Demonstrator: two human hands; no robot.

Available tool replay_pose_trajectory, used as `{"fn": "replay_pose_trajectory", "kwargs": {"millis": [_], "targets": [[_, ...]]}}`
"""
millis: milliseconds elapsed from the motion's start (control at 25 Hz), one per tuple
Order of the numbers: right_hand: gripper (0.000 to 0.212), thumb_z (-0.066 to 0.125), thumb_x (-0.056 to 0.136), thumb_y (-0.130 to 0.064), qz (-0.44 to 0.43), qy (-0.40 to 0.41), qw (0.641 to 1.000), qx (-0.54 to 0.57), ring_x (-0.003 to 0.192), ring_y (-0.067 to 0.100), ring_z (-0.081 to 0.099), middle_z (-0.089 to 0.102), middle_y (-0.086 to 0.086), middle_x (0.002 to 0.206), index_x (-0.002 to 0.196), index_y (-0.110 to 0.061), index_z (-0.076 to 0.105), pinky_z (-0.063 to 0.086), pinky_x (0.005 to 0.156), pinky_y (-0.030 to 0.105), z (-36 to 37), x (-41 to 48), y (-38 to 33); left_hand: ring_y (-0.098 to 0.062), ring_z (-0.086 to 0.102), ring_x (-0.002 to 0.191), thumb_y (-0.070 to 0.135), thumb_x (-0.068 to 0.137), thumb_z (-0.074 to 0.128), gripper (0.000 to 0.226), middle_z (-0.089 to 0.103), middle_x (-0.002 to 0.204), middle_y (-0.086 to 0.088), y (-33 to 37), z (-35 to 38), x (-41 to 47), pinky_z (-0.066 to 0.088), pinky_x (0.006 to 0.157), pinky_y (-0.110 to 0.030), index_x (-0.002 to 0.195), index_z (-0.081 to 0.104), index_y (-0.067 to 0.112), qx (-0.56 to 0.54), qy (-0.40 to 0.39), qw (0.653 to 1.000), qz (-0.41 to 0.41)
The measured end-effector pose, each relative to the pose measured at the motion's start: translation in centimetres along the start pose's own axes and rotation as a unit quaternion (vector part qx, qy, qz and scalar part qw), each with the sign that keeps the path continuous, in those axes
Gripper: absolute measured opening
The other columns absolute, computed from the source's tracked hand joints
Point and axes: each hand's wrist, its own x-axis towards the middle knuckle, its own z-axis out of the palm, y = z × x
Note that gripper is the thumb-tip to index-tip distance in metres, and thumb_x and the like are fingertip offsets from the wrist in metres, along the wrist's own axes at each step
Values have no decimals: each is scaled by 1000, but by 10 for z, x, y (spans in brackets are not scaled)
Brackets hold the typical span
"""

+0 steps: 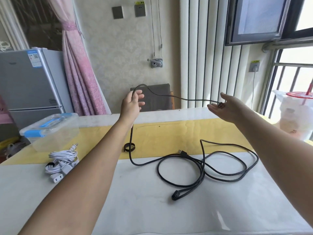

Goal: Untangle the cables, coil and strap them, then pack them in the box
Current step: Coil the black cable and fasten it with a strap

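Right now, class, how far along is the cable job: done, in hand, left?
Done: the white cables lie bundled beside the box, seemingly strapped. In hand: the left hand pinches the black cable, its end resting on the right hand; the rest sprawls in loose loops. Left: coil it, fit the strap, pack both in the closed box.

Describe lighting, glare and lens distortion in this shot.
Head view: daylight through the window blows out white at right; the wide-angle lens bows the table edge and the radiator; a soft sheen lies on the tabletop; the black cable is sharp.
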Motion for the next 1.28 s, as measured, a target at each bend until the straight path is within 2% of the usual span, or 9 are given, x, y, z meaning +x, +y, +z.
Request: {"fn": "replay_pose_trajectory", "kwargs": {"millis": [200, 400, 480, 560, 720, 840, 960, 1120, 1280], "targets": [[56, 59, 93, -25, -58, 100, 770, -627, 127, 33, 42, 34, 16, 145, 140, -4, 37, 41, 95, 33, -2, -3, 30, -15, 56, 78, 18, 104, 31, 31, 58, 102, -6, -14, 48, 25, 41, 54, -9, 116, 57, 8, 39, 3, 999, 2], [39, 69, 81, -46, -65, -236, 534, -809, 103, 17, 61, 67, -2, 110, 108, -18, 68, 46, 78, 27, 8, -46, 71, -32, 34, 132, 19, 95, 50, 51, 33, 147, -13, -41, 60, 18, 26, 108, -35, 143, 35, 10, 415, 3, 908, 52], [53, 68, 80, -50, 2, -236, 384, -893, 105, 24, 59, 64, 5, 115, 116, -12, 63, 42, 68, 27, -2, -53, 81, -18, 50, 116, 18, 93, 56, 31, 55, 126, -3, -38, 60, -13, 38, 99, -30, 123, 57, 14, 349, -131, 916, 150], [49, 68, 83, -42, 17, -218, 321, -921, 103, 25, 58, 62, 8, 117, 116, -7, 62, 39, 63, 26, -15, -53, 83, -4, 57, 94, 28, 89, 65, 17, 64, 102, 9, -43, 58, -55, 44, 84, -24, 103, 66, 20, 284, -320, 892, 142], [33, 59, 91, -33, 37, -226, 333, -915, 78, 17, 48, 62, 7, 98, 107, -5, 63, 32, 53, 23, -32, -59, 77, -3, 36, 127, 46, 87, 62, 60, 41, 135, 13, -81, 45, -102, 30, 105, -21, 140, 40, 27, 380, -437, 808, 105], [14, 48, 96, -26, -119, -175, 477, -853, 74, 16, 55, 68, -1, 90, 85, -19, 55, 39, 61, 27, -35, -65, 59, -1, 34, 126, 43, 92, 56, 56, 37, 135, 14, -89, 40, -106, 27, 102, -15, 141, 37, 26, 339, -359, 861, 126], [17, 52, 97, -25, -243, -161, 609, -738, 62, 18, 61, 66, -4, 69, 80, -28, 52, 47, 61, 29, -21, -75, 28, 0, 52, 81, 33, 98, 48, 16, 55, 88, 11, -65, 47, -107, 39, 73, -14, 104, 60, 26, 169, -310, 930, 103], [6, 58, 93, -18, -293, -52, 611, -734, 57, 19, 62, 62, -2, 71, 90, -20, 62, 48, 50, 25, -26, -59, -6, -12, 35, 53, 27, 102, 37, 32, 38, 60, 5, -44, 46, -49, 28, 50, -27, 73, 51, 23, 93, -136, 986, 34], [15, 60, 91, -12, -248, 114, 768, -580, 60, 17, 53, 57, 11, 79, 98, -1, 67, 47, 43, 14, -67, -30, -37, -12, 32, 46, 20, 101, 31, 34, 37, 61, -2, -60, 10, 37, 24, 36, -16, 71, 46, 18, 33, 71, 990, -117]]}}
